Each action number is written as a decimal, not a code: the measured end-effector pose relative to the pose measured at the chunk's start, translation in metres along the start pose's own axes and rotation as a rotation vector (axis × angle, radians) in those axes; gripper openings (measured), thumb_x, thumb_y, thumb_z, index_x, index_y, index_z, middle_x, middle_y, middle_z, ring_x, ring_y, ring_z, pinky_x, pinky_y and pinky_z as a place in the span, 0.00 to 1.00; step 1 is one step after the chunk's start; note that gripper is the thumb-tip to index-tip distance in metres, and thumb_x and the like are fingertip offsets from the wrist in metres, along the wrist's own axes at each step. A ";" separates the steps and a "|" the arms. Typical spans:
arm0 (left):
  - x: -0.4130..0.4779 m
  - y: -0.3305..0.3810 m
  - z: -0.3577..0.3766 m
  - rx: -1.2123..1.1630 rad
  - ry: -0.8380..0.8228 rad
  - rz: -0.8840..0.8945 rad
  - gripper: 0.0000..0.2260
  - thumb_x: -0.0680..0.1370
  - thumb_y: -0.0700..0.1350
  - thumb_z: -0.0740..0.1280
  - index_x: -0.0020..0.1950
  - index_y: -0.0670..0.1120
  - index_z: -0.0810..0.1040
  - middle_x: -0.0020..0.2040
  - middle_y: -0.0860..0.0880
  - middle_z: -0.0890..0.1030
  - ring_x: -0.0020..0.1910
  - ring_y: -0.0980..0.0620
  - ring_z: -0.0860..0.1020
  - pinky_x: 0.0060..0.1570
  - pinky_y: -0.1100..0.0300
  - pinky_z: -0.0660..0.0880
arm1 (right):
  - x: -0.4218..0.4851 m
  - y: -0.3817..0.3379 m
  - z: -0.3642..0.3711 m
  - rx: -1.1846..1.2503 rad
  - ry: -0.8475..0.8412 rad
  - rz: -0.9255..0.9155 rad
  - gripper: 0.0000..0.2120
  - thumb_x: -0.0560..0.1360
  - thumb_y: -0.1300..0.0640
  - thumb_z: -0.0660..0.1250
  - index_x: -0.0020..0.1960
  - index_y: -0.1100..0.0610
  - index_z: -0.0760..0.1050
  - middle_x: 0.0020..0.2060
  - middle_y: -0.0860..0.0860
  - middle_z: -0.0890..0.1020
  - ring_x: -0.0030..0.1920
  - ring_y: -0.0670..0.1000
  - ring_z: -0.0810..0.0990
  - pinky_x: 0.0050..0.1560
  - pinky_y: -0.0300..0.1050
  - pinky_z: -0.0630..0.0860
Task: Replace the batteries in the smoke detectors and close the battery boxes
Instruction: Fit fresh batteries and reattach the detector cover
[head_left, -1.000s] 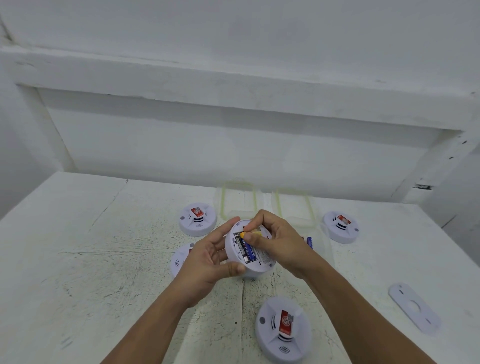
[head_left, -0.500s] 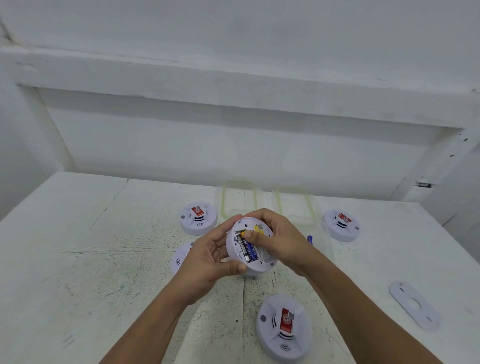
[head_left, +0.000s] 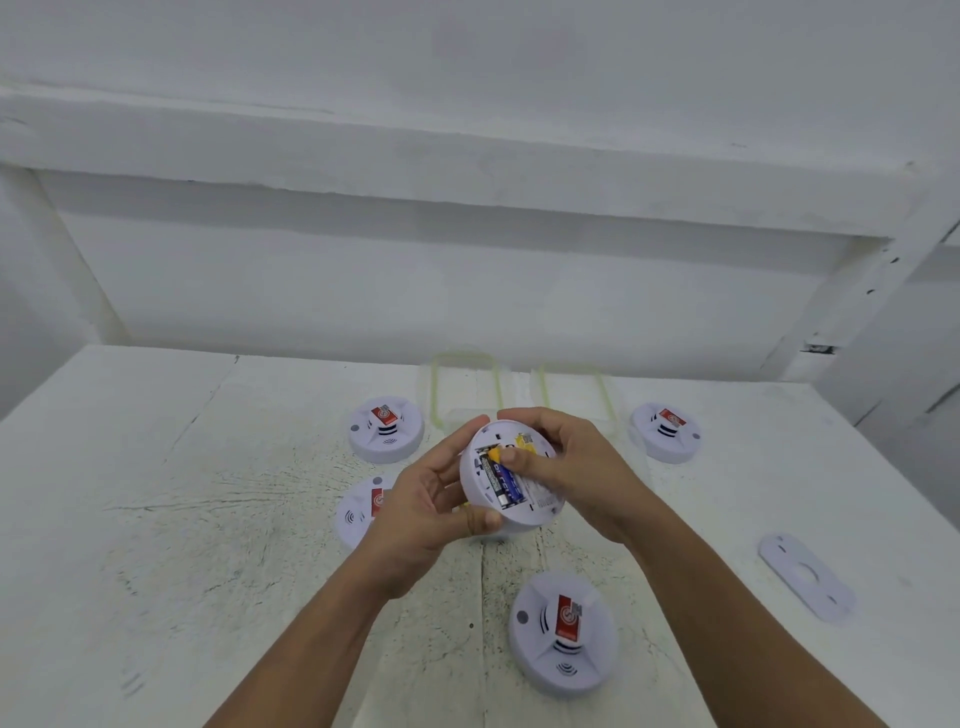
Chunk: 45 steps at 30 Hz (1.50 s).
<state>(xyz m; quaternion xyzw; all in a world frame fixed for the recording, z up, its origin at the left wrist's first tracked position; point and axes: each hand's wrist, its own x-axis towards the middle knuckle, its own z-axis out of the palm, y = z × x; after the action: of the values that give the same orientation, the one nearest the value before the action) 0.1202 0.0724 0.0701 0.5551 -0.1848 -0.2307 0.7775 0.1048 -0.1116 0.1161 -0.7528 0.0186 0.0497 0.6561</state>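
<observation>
Both bare forearms reach in from the near edge and meet over the middle of the surface. The left hand (head_left: 431, 499) is cupped, palm turned right, thumb along the underside and fingers curled at the far side. The right hand (head_left: 571, 467) arches over from the right, thumb pressing down and leftward, fingers wrapped round the far rim.

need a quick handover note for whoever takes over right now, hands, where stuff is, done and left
Left hand holds the open smoke detector above the table.
Right hand grips its far rim, a finger pressing a battery into the bay.
Four other detectors lie face up: far left, mid left, far right, near.
Loose white plate at right.
Left: seat batteries, close box; the others' state unclear.
</observation>
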 end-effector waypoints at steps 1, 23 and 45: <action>-0.001 0.000 0.002 -0.005 -0.003 -0.009 0.36 0.66 0.29 0.75 0.70 0.51 0.69 0.62 0.47 0.80 0.59 0.46 0.79 0.52 0.54 0.79 | -0.005 0.000 -0.002 -0.004 0.003 0.007 0.19 0.71 0.59 0.73 0.61 0.54 0.76 0.51 0.52 0.84 0.51 0.51 0.83 0.52 0.48 0.81; 0.005 -0.100 0.169 0.063 -0.131 -0.225 0.35 0.67 0.30 0.75 0.68 0.53 0.70 0.61 0.51 0.80 0.57 0.51 0.80 0.52 0.55 0.79 | -0.140 0.067 -0.142 -0.336 0.294 0.245 0.15 0.69 0.49 0.75 0.55 0.45 0.78 0.46 0.46 0.84 0.45 0.44 0.83 0.47 0.41 0.81; -0.007 -0.136 0.189 0.563 0.000 -0.154 0.45 0.62 0.40 0.81 0.74 0.55 0.62 0.68 0.60 0.70 0.65 0.70 0.69 0.66 0.70 0.66 | -0.134 0.127 -0.209 -0.869 0.553 0.025 0.11 0.75 0.49 0.68 0.51 0.56 0.78 0.49 0.52 0.79 0.53 0.54 0.75 0.50 0.42 0.67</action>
<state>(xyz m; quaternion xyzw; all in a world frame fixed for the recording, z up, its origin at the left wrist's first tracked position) -0.0094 -0.1087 0.0009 0.7614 -0.1987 -0.2285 0.5732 -0.0298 -0.3410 0.0320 -0.9407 0.1781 -0.1404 0.2525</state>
